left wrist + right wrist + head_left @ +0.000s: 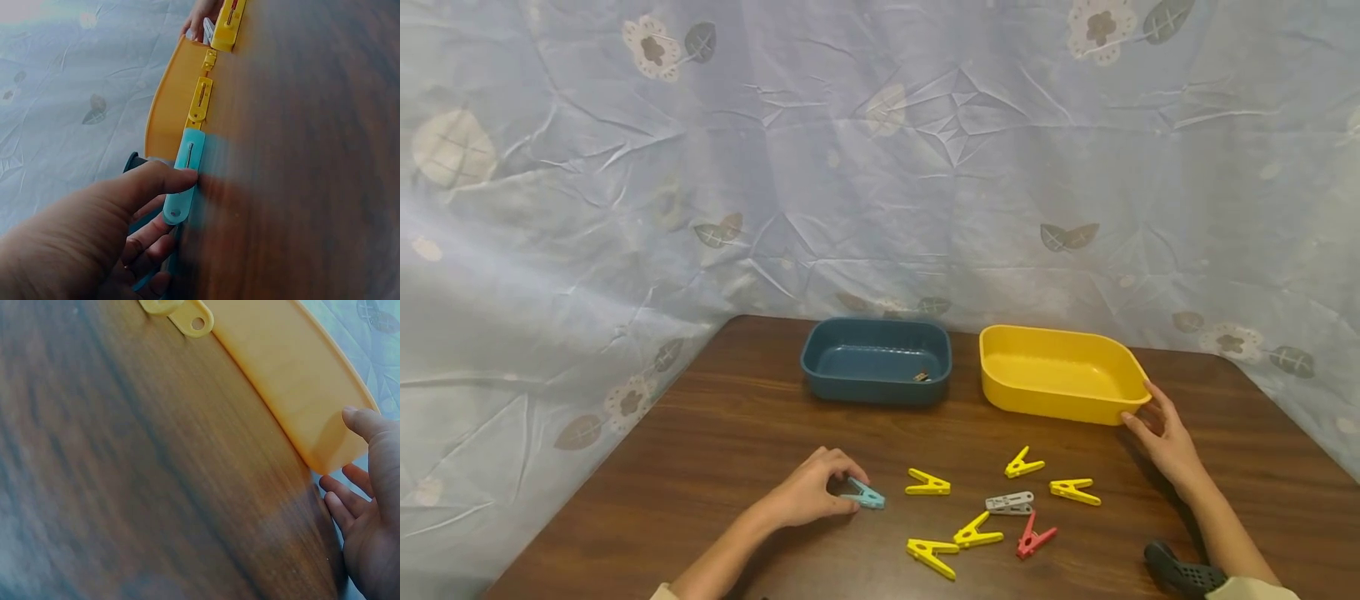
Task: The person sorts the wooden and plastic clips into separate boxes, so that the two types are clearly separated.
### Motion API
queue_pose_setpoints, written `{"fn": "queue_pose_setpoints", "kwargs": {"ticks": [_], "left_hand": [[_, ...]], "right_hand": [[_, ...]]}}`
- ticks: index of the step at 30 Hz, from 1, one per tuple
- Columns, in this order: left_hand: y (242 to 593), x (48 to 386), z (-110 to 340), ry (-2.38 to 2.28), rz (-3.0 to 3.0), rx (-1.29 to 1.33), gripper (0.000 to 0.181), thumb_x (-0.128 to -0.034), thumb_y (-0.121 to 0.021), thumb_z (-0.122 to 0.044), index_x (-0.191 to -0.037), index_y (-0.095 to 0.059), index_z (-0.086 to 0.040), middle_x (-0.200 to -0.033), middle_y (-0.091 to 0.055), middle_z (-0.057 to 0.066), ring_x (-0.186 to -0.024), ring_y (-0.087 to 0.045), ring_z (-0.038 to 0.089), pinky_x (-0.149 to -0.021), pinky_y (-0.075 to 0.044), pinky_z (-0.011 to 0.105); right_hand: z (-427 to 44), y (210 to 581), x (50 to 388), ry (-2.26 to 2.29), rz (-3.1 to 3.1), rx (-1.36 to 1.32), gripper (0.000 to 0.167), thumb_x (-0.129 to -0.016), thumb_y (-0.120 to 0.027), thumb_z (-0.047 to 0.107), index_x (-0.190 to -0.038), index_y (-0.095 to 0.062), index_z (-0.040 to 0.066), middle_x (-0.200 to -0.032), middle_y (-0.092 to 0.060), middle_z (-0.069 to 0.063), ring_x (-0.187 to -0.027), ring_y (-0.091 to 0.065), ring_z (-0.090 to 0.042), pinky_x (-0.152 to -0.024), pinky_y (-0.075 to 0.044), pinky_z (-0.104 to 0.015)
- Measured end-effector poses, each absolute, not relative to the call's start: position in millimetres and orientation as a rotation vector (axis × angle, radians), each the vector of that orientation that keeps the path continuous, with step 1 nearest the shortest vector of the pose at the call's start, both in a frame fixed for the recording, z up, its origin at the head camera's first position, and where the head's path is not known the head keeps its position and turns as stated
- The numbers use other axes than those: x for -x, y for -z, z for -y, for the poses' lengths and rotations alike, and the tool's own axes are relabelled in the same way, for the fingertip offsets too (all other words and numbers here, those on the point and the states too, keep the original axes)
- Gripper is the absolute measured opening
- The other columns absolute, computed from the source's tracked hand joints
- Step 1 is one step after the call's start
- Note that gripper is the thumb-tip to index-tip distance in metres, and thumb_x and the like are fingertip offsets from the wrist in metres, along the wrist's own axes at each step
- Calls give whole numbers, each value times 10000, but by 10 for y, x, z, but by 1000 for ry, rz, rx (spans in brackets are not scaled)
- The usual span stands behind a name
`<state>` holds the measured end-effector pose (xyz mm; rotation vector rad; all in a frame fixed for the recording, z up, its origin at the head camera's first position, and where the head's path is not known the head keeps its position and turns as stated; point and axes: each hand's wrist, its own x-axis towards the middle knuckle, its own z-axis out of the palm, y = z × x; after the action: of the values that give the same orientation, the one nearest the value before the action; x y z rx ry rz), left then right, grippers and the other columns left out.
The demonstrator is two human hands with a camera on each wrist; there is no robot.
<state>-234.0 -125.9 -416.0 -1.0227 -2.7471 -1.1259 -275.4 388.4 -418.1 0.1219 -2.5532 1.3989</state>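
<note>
My left hand (812,487) pinches a light blue clothespin (868,495) at the table's left front; in the left wrist view the thumb lies along the clothespin (189,153), with the other fingers behind it. My right hand (1168,446) holds the right front corner of a yellow tub (1052,408), thumb on the front wall and fingers round the side. Between the hands lie several yellow clothespins (928,483), a grey clothespin (1010,503) and a red clothespin (1034,537).
A dark blue tub (876,390) stands left of the yellow one, with a small brownish item (922,377) inside. A black curved object (1180,575) lies near the right forearm. Behind the brown wooden table (685,442) hangs a patterned curtain (865,167).
</note>
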Motion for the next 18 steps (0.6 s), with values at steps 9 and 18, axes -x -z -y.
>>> {"fn": "queue_pose_setpoints", "kwargs": {"ticks": [9,18], "left_hand": [[4177,2365,1262,1128,2779,1000,234,-757,-762,-277,-966,-690,-199,-925,-557,-106,-853,-440,132,-721,-395,262],[4158,2353,1250,1136,2771,982,196,-779,-741,-275,-937,-690,-171,-878,-544,-94,-804,-435,134,-683,-378,255]], "right_hand": [[-3902,4213,2759,-1402,2550,-106,728,-966,-482,263,-1476,16,115,-1366,-125,-420,-1134,-263,-623,-639,-394,-150],[-3891,4201,2755,-1386,2550,-120,723,-968,-481,250,-1477,13,112,-1383,-105,-405,-1150,-253,-613,-706,-433,-224]]}}
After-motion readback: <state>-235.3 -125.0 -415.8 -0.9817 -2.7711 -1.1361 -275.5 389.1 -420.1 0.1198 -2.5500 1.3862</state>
